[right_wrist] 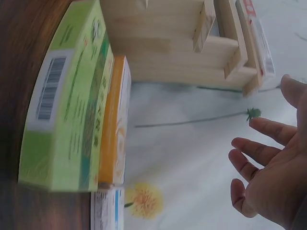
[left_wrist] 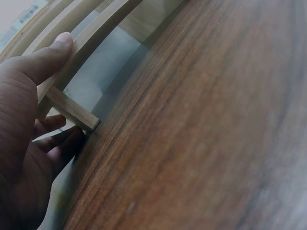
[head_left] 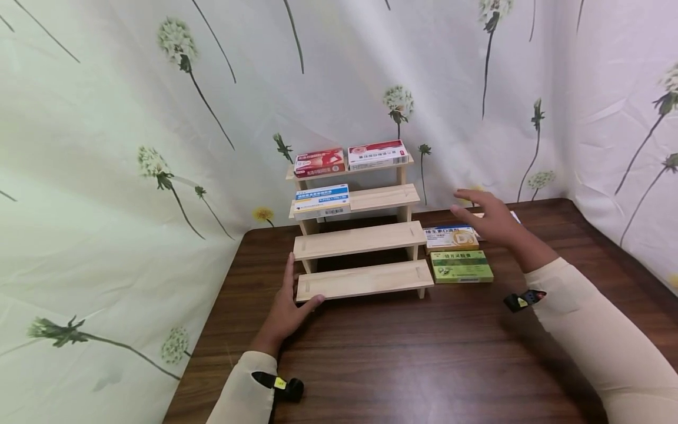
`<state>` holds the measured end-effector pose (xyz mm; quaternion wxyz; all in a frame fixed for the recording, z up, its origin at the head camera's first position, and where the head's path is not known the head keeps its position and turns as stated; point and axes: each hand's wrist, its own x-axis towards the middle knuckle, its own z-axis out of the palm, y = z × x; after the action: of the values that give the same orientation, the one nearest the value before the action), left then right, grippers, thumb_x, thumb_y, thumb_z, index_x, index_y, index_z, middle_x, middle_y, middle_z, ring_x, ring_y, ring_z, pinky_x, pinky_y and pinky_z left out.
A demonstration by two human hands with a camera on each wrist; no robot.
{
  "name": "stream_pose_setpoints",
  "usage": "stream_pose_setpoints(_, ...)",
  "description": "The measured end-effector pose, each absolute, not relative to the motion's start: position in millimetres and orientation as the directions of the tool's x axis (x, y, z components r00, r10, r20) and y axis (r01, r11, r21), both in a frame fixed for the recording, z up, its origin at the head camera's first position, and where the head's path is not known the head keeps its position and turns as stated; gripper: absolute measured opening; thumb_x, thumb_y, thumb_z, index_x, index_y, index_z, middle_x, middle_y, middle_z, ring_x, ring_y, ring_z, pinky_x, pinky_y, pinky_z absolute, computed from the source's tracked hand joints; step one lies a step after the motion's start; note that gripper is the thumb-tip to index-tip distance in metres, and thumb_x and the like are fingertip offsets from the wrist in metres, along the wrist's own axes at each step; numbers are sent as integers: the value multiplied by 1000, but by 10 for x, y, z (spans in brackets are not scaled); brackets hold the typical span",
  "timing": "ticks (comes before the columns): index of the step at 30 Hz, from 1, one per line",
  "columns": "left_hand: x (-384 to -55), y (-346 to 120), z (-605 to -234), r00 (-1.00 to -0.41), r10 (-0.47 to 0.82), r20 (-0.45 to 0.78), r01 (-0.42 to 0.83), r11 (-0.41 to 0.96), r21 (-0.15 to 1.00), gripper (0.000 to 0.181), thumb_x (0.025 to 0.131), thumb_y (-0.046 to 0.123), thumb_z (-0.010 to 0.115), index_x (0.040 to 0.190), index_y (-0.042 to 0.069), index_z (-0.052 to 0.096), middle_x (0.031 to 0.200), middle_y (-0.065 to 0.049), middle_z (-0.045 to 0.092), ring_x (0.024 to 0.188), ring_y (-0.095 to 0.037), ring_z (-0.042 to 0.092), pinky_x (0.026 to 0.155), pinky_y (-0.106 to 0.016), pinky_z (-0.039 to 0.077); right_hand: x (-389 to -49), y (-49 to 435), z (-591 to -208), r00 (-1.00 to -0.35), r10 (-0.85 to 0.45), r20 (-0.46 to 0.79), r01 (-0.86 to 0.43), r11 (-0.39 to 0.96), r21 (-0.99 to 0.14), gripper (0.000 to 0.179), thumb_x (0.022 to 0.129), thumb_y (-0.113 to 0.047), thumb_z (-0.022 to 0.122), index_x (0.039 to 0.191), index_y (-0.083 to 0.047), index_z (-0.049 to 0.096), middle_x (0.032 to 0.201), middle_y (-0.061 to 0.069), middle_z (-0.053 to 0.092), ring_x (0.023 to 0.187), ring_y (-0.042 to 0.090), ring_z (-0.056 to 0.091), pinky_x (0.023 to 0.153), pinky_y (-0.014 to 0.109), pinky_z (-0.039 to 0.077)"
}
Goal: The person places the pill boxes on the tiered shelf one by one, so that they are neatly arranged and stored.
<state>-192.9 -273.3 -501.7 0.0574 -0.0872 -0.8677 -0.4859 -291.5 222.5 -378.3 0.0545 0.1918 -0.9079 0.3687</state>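
Note:
A wooden four-step display rack stands on the table. My left hand holds its lower left corner, thumb on the front edge of the lowest step and fingers along the side. In the left wrist view the thumb lies on the wood and the other fingers bend by the leg. My right hand, fingers spread and holding nothing, hovers over medicine boxes right of the rack. These are a green box, a white-and-orange vitamin D box and a white box, mostly hidden behind the hand in the head view.
The top step bears a red medicine box and a white-and-red one. On the second step, at the left, lies a blue-and-white box. A flower-printed curtain borders the dark wooden table at the back and sides.

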Motion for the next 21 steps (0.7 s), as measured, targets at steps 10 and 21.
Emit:
stream_pose_setpoints(10,-1917,-2730,-5018,-982,85,168,187,529,828,125,95,37,88,173,52,-8,164,-25,50,141,-43,61,119,-64,44,-2992,2486,-4028,-944,-208,256,-330,619,-713,64,112,-34,64,161,3,49,170,32,39,156,57,35,121,78,30)
stream_pose_setpoints(21,-1918,-2732,-5015,-982,82,168,185,523,832,125,94,36,89,173,52,-7,163,-25,51,141,-42,61,119,-63,44,-3098,2801,-4188,-973,-106,203,-223,635,-740,70,113,-42,61,165,3,43,164,39,42,151,60,40,113,78,39)
